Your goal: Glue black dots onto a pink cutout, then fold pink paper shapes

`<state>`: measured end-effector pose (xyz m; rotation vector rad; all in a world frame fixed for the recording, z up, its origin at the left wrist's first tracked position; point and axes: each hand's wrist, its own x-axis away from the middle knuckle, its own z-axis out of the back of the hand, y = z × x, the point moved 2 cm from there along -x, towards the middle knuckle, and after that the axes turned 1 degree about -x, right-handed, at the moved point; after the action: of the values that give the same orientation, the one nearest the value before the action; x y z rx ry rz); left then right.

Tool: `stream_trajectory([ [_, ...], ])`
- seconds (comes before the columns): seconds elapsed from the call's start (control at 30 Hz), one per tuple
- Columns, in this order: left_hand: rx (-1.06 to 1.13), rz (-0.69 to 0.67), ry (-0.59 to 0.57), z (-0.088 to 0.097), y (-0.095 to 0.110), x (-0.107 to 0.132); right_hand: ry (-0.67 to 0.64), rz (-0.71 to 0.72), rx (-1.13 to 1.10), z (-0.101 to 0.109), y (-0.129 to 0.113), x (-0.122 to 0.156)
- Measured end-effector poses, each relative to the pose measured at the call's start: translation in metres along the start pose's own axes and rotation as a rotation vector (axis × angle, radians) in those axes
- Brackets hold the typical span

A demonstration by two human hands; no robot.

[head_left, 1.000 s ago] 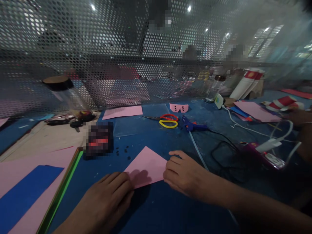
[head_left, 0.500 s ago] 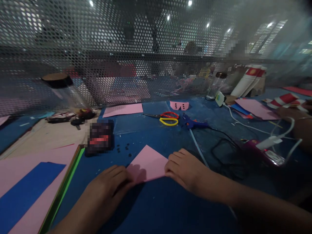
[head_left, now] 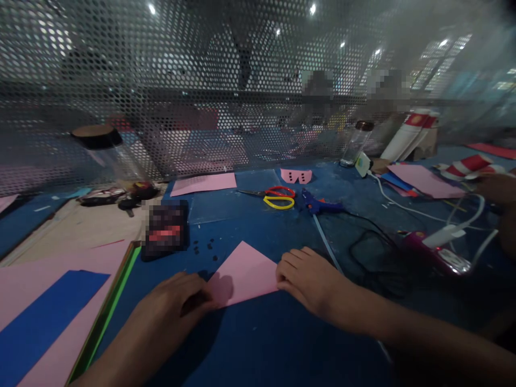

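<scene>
At the bottom of the frame, two bare forearms reach in from the lower edge over the blue counter (head_left: 258, 344). Between them lies one pink paper (head_left: 245, 271), folded to a point that aims away from the person. The left hand (head_left: 177, 303) lies palm down with its fingertips on the paper's left corner; its grip is released, pressing and not grasping. The right hand (head_left: 308, 279) meets the paper's right edge with bent fingers; whether that grip pinches the edge or only presses it I cannot tell.

At lower left sits a stack of sheets (head_left: 44, 312), pink with one blue on top, bordered by a green strip (head_left: 102, 322). Just past the paper are a few small black dots (head_left: 201, 247) and one dark box (head_left: 165, 230). To the right a black cable (head_left: 371, 252) loops beside a magenta device (head_left: 437, 257) and a white cable (head_left: 463, 220).

Farther back, in the middle of the frame, lie scissors (head_left: 278, 198) with red and yellow handles (one pair or two, I cannot tell), one blue glue gun (head_left: 318, 205), one flat pink sheet (head_left: 203, 183) and one small pink cutout (head_left: 296, 175). Two jars stand against the perforated screen (head_left: 201, 80): the left jar (head_left: 108, 153) and the right jar (head_left: 357, 144). Another person's hand (head_left: 500, 188) shows at the right edge.
</scene>
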<state>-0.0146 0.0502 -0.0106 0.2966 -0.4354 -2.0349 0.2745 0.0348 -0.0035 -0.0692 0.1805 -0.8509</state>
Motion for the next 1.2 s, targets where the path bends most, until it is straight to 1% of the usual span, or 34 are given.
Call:
stream_trajectory([
  [0.13, 0.039, 0.135, -0.117, 0.003, -0.002, -0.003, -0.016, 0.002, 0.016, -0.001, 0.001, 0.0],
  [0.27, 0.049, 0.193, -0.164, 0.006, -0.006, -0.005, -0.01, 0.008, 0.013, -0.002, 0.001, 0.002],
  [0.47, 0.06, 0.168, -0.163, 0.009, -0.007, -0.005, -0.003, 0.01, 0.026, -0.001, 0.002, 0.003],
  [0.57, 0.057, 0.158, -0.183, 0.009, -0.007, -0.006, -0.009, 0.008, 0.019, 0.002, 0.002, 0.003],
  [0.67, 0.051, 0.153, -0.197, 0.009, -0.008, -0.006, -0.036, -0.003, -0.017, 0.008, 0.003, 0.002],
  [0.8, 0.044, 0.158, -0.214, 0.008, -0.012, -0.006, -0.109, -0.038, -0.094, 0.016, 0.008, 0.003],
  [0.87, 0.044, 0.152, -0.212, 0.007, -0.013, -0.005, -0.125, -0.042, -0.147, 0.016, 0.012, 0.004],
  [0.97, 0.04, 0.129, -0.181, 0.006, -0.014, -0.004, -0.121, -0.006, -0.195, 0.014, 0.016, 0.005],
  [1.07, 0.027, 0.082, -0.166, 0.006, -0.011, -0.004, -0.116, 0.044, -0.186, 0.015, 0.016, 0.006],
  [1.2, -0.015, -0.024, -0.156, 0.007, -0.002, -0.002, -0.118, 0.069, -0.138, 0.022, 0.009, 0.006],
])
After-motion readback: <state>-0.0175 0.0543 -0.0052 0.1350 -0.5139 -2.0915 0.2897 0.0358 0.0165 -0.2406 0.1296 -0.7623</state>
